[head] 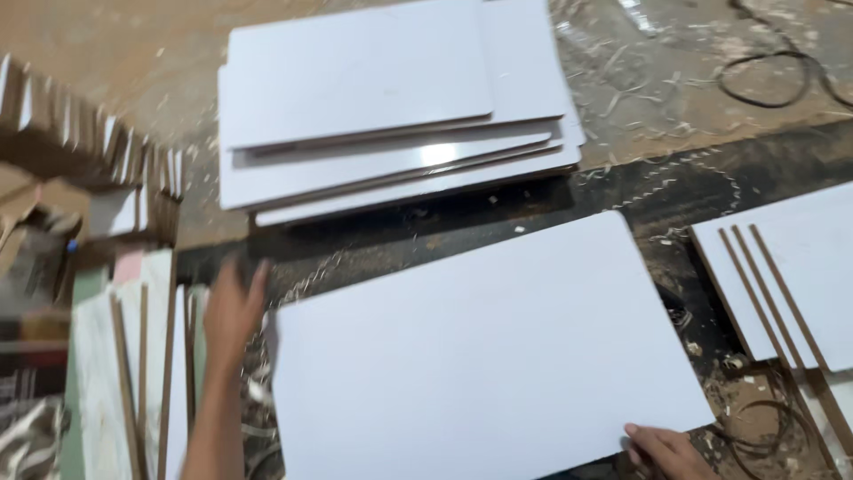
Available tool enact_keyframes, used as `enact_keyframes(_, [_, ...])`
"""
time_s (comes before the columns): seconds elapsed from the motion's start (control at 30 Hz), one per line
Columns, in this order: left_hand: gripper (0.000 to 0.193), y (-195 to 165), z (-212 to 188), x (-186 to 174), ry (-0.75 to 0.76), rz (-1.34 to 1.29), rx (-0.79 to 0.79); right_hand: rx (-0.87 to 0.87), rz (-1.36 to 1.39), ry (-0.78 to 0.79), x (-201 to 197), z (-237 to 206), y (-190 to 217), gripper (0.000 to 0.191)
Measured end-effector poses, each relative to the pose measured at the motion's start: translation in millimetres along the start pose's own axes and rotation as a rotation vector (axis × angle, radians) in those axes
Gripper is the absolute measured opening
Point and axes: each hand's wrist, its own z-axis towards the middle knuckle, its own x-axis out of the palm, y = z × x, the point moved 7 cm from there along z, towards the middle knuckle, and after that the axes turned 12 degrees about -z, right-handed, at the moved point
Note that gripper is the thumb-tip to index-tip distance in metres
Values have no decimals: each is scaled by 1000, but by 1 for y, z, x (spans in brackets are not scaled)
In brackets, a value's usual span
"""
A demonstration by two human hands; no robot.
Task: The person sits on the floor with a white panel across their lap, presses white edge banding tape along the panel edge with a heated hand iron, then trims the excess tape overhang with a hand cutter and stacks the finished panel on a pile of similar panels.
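A large white laminated board (484,356) lies flat on the dusty desk (115,53), nearest the viewer. The left hand (233,311) rests open by its left edge, fingers spread, clamped on nothing. The right hand (666,452) pinches the board's lower right corner. Behind it sits a stack of white boards (382,107). Thin brown edging strips (773,293) lie across another board at right.

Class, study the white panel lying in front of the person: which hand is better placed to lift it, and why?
Probably the right hand: its fingers grip the white panel's near right corner. The left hand lies open beside the panel's left edge, apparently gripping nothing.
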Motion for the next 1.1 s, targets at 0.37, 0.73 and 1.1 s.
enact_keyframes(0.37, [39,99,-51,49,86,-501,-359,238,660,-219,27,-18,-53,44])
enact_keyframes(0.73, [49,-51,-24,165,183,-874,-341,4,1159,-659,-52,-29,-70,20])
enact_keyframes(1.1, [41,-320,-149,335,550,-1058,-417,-96,1420,-739,-134,-19,-114,35])
